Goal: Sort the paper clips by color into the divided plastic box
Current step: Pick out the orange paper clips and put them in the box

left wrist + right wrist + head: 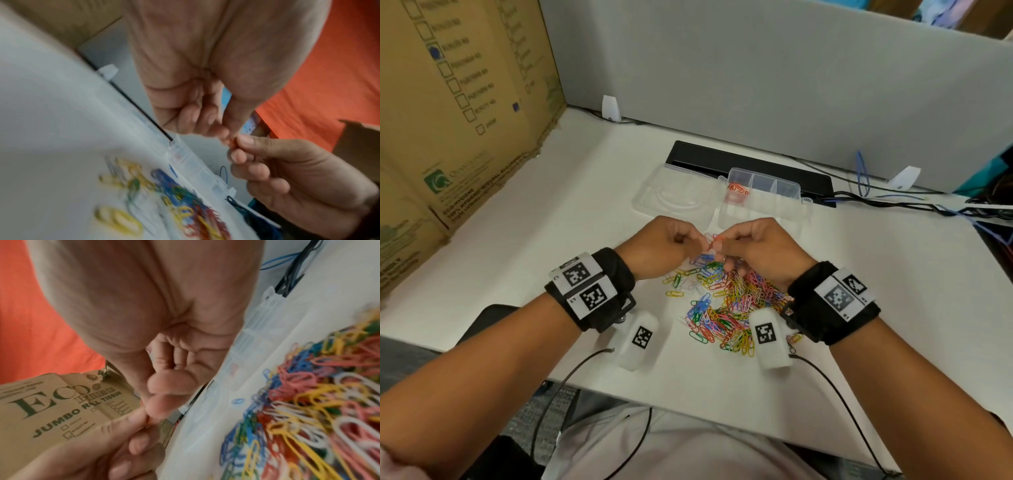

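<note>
A heap of mixed-colour paper clips lies on the white table. Behind it stands the clear divided box, lid folded open to the left, with red clips in its far-left compartment. Just above the heap's far edge my left hand and right hand meet, fingers curled. Both pinch a red clip between thumb and fingertips. In the left wrist view the left hand touches the right hand at the pinch. The right wrist view shows the right hand against the left fingers.
A large cardboard box stands along the left side. A grey partition closes the back, with a black cable tray at its foot. Cables run off to the right. The table's front edge is near my body.
</note>
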